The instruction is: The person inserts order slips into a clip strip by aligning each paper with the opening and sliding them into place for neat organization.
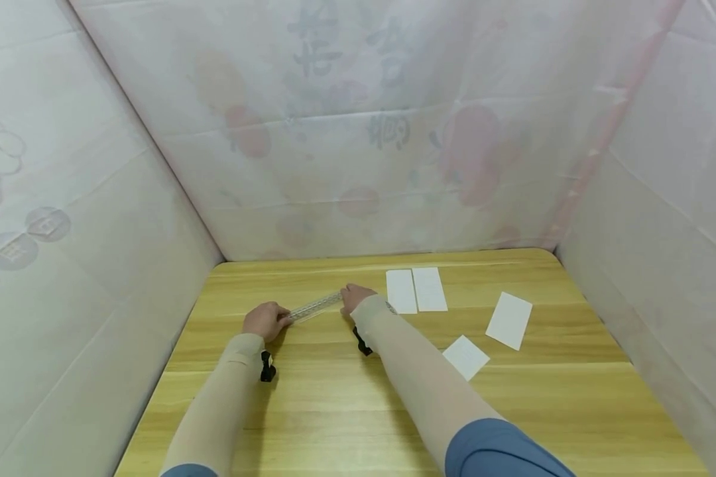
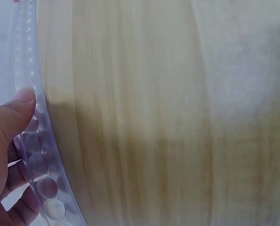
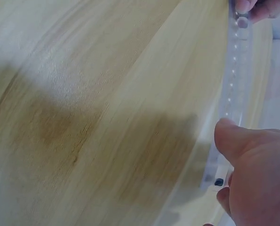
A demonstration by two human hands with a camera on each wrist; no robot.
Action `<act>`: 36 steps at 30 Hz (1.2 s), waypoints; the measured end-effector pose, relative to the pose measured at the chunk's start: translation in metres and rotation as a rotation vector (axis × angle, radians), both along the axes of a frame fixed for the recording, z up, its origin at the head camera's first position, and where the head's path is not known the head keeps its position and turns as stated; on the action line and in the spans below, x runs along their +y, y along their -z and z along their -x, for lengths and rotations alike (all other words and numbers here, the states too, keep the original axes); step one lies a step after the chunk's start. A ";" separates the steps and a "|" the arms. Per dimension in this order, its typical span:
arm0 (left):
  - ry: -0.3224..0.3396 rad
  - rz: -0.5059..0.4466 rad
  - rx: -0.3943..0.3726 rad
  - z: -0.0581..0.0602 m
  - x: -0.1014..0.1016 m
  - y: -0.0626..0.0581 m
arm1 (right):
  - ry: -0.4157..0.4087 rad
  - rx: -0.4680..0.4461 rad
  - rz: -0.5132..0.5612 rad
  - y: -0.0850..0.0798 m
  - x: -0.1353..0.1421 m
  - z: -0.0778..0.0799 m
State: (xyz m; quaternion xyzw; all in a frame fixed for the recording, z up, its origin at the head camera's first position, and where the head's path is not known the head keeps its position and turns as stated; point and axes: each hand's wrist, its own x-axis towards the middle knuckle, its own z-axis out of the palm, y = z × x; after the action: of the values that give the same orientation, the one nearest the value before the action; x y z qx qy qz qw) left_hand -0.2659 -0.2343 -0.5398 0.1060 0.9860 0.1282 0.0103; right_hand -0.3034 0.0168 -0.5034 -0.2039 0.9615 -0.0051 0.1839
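A clear plastic ruler (image 1: pixel 316 307) with rows of round cut-outs slants over the far left part of the table, its right end farther away. My left hand (image 1: pixel 265 320) pinches the near left end. In the left wrist view, the thumb lies on the face of the ruler (image 2: pixel 24 61) and the other fingers curl behind it, seen through the plastic. The right hand (image 1: pixel 356 297) grips the opposite end. Its thumb presses the strip in the right wrist view, beside a small dark hole near the tip; its fingers are mostly hidden underneath.
Two white cards (image 1: pixel 401 291) lie side by side just right of my right hand. Another white card (image 1: pixel 509 320) lies farther right, and a white paper (image 1: pixel 465 356) is partly covered by my right forearm. Fabric walls (image 1: pixel 358 165) enclose the wooden table (image 1: pixel 543 411).
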 end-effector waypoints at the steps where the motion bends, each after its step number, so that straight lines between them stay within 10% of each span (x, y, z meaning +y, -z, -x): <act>1: -0.007 0.005 -0.002 0.000 0.000 0.000 | 0.000 -0.001 -0.001 -0.001 -0.001 -0.001; 18: -0.087 0.053 -0.073 -0.007 0.004 -0.019 | -0.044 0.138 -0.147 0.011 -0.016 -0.011; 36: -0.051 0.022 -0.030 -0.013 0.026 -0.006 | -0.051 0.243 -0.147 0.015 0.022 -0.049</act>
State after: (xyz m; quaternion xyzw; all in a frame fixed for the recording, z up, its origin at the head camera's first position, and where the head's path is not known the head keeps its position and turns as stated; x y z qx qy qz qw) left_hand -0.2531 -0.2087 -0.5343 0.0787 0.9895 0.1189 0.0228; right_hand -0.2540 0.0388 -0.5185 -0.2135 0.9690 0.0949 0.0808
